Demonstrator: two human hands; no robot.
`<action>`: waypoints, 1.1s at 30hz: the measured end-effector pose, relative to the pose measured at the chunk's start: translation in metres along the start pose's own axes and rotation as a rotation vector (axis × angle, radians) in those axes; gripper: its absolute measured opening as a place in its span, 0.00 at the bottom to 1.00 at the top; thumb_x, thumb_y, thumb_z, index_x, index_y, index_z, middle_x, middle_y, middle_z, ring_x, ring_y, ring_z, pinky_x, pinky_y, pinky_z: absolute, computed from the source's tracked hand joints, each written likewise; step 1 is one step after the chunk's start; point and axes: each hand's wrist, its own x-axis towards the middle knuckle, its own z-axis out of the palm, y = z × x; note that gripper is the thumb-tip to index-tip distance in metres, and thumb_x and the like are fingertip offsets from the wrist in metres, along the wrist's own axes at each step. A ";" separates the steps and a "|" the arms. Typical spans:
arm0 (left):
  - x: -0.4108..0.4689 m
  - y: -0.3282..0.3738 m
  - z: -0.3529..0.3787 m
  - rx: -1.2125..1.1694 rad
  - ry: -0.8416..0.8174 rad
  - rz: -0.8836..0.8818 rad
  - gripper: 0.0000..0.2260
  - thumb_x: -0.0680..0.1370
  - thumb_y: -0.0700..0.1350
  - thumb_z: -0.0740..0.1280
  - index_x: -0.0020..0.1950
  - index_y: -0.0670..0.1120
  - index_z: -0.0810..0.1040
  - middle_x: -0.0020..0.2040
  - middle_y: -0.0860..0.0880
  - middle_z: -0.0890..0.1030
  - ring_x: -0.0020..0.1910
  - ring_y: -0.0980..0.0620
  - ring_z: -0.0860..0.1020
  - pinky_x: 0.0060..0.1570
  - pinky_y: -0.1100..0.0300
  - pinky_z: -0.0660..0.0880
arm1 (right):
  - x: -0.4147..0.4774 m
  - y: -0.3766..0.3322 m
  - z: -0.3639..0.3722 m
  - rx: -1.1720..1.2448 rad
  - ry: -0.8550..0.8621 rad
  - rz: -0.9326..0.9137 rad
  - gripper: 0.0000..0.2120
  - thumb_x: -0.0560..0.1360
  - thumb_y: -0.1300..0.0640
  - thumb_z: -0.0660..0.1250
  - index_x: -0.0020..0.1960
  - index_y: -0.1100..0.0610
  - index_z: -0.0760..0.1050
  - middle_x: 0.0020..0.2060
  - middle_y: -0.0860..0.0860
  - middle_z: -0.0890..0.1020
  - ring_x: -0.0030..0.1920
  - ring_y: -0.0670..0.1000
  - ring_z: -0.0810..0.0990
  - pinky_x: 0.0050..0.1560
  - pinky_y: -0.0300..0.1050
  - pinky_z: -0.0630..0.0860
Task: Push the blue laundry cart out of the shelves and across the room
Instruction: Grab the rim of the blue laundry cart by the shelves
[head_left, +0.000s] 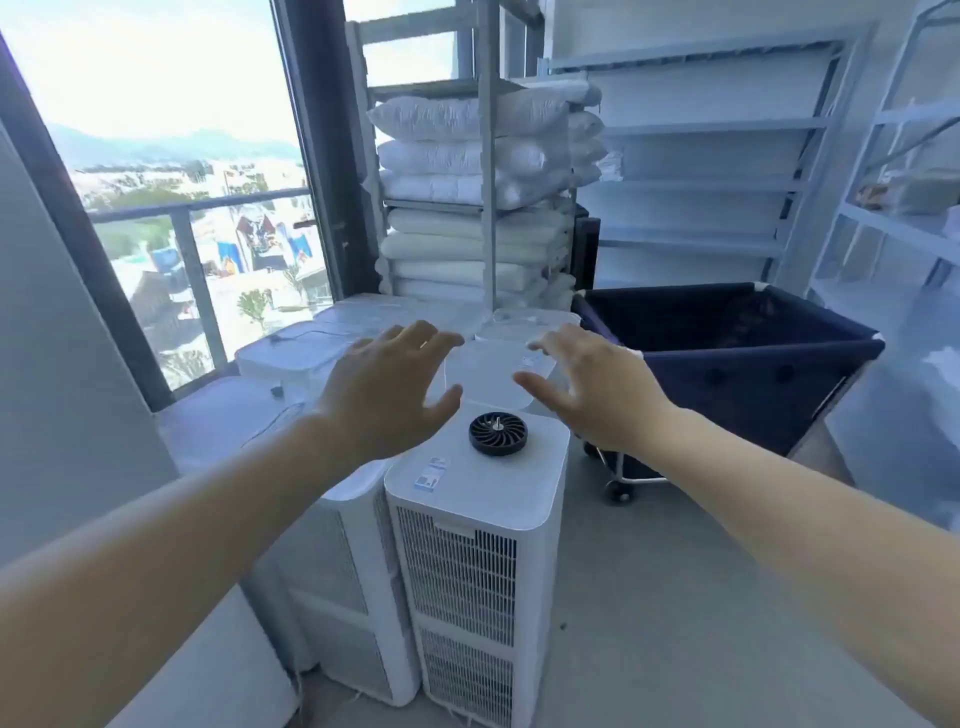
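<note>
The blue laundry cart (737, 364) is a deep, dark navy fabric bin hung on a white tubular frame with small black caster wheels. It stands upright on the floor, mouth open, tucked between the shelves at the right of the room.

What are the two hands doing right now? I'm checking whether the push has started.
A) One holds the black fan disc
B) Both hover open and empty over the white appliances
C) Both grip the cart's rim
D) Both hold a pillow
B: the left hand and right hand are spread open in the air above the white appliances, clear of the blue laundry cart.
</note>
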 end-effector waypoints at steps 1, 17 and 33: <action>0.008 0.006 0.010 -0.022 -0.022 -0.009 0.22 0.76 0.57 0.59 0.68 0.53 0.66 0.64 0.51 0.74 0.62 0.47 0.73 0.56 0.51 0.71 | -0.002 0.010 0.003 0.014 -0.001 0.026 0.24 0.77 0.39 0.56 0.63 0.55 0.71 0.59 0.50 0.77 0.57 0.52 0.76 0.51 0.50 0.74; 0.137 0.151 0.166 -0.304 -0.206 0.038 0.15 0.77 0.55 0.59 0.62 0.52 0.71 0.59 0.52 0.76 0.58 0.47 0.74 0.46 0.54 0.72 | -0.065 0.218 0.024 0.081 -0.102 0.352 0.17 0.77 0.40 0.57 0.49 0.51 0.75 0.45 0.44 0.77 0.43 0.46 0.75 0.40 0.46 0.72; 0.258 0.285 0.274 -0.423 -0.375 0.258 0.13 0.77 0.55 0.59 0.60 0.55 0.73 0.58 0.55 0.75 0.58 0.53 0.73 0.49 0.57 0.71 | -0.116 0.390 0.016 0.212 -0.210 0.591 0.16 0.76 0.40 0.58 0.58 0.47 0.73 0.52 0.43 0.76 0.51 0.44 0.75 0.51 0.46 0.75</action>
